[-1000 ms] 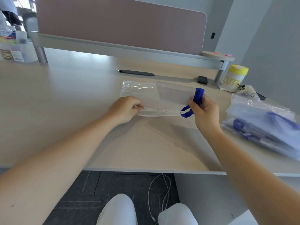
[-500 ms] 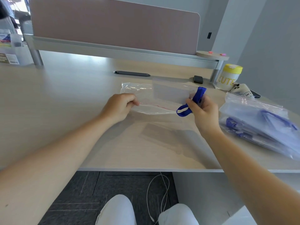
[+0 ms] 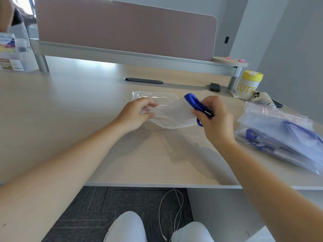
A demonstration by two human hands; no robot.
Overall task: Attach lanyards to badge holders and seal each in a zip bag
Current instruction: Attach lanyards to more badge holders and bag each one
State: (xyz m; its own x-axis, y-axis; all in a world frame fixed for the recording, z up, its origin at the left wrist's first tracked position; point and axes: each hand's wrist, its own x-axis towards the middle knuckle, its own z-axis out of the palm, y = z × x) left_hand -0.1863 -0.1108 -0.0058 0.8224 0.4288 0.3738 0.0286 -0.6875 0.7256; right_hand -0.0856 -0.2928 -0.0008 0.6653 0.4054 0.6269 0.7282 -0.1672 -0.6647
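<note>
A clear zip bag (image 3: 157, 100) lies on the desk in front of me. My left hand (image 3: 138, 112) pinches its near edge. My right hand (image 3: 214, 119) grips a folded blue lanyard (image 3: 194, 101) together with a clear badge holder (image 3: 174, 114), which is tilted and lifted off the desk beside the bag. The holder's left end reaches the fingers of my left hand. Whether the holder is partly inside the bag I cannot tell.
A stack of sealed bags with blue lanyards (image 3: 286, 138) lies at the right. Behind it stand a yellow-lidded canister (image 3: 248, 86) and a small white figure (image 3: 262, 100). A small black box (image 3: 215, 87) and a dark cable slot (image 3: 143, 80) sit near the pink partition (image 3: 125, 27).
My right hand has turned and raised the lanyard and badge holder, so the lanyard loop now points up-left. My left hand has lifted the bag's edge slightly.
</note>
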